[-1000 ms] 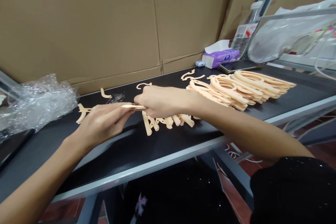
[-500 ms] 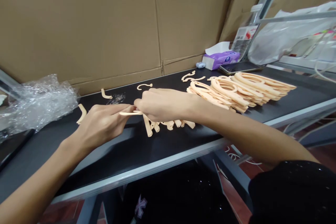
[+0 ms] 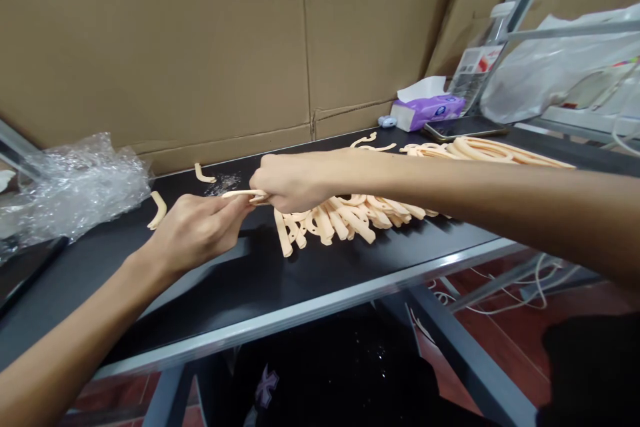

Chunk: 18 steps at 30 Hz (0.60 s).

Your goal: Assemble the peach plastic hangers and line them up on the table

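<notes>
My left hand [image 3: 205,227] is closed, thumb and fingers pinching a thin, curved peach plastic hanger piece [image 3: 244,193] over the black tabletop. At the piece's other end, my right hand [image 3: 290,180] is closed on it too, knuckles up, hiding most of that end. Just right of and below my right hand lies a row of peach plastic hanger arms [image 3: 345,220], overlapping, partly covered by the right forearm. A short bent peach piece [image 3: 159,211] rests left of my left hand, and another bent piece [image 3: 203,174] lies farther back.
Crumpled bubble wrap [image 3: 90,180] sits at the left. Looped peach pieces [image 3: 490,149] are piled at the right. Behind them are a purple tissue pack [image 3: 430,110], a phone [image 3: 465,127] and a plastic bottle [image 3: 480,57]. Cardboard [image 3: 200,47] stands along the back.
My right hand has moved slightly up and left, and its forearm now lies flatter across the pile. More of the row of hanger arms shows. Both hands still hold the piece.
</notes>
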Motion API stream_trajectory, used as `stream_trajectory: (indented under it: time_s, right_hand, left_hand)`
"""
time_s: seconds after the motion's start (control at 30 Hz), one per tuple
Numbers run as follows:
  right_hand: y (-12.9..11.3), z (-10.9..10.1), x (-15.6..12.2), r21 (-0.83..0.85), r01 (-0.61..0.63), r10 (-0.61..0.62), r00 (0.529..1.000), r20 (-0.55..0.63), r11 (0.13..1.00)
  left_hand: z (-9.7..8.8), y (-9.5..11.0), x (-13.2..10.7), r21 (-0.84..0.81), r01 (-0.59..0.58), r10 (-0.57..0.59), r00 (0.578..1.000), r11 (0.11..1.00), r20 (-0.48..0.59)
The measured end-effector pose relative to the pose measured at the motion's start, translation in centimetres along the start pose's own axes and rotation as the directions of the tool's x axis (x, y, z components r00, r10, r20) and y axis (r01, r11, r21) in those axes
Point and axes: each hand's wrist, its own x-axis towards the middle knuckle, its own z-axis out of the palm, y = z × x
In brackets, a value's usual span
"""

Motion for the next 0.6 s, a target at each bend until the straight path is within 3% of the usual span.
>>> stream_trajectory:
  time_s: [0.2,0.37,0.53,0.6]
  right_hand:
    - [-0.08,-0.55,0.53,0.123,0.024,-0.026,0.999,0.019,0.992]
    - [-0.01,-0.41,0.57,0.196,-0.049,0.034,0.997,0.076,0.979]
    - [0.79,-0.53,0.43,0.164,-0.002,-0.004,1.0,0.031,0.986]
    - [0.83,-1.09,0.14,0.182,-0.036,0.021,0.997,0.08,0.983]
  left_hand:
    - [0.19,-0.09,-0.18,-0.03,-0.013,0.013,1.0,0.999,-0.02]
    - [0.36,-0.13,-0.46,-0.086,-0.004,0.004,1.0,0.996,-0.002]
    - [0.37,-0.26,-0.62,-0.157,0.07,-0.062,0.997,0.985,0.052]
    - [0.46,-0.15,-0.64,-0.225,0.183,-0.159,0.98,0.957,0.123]
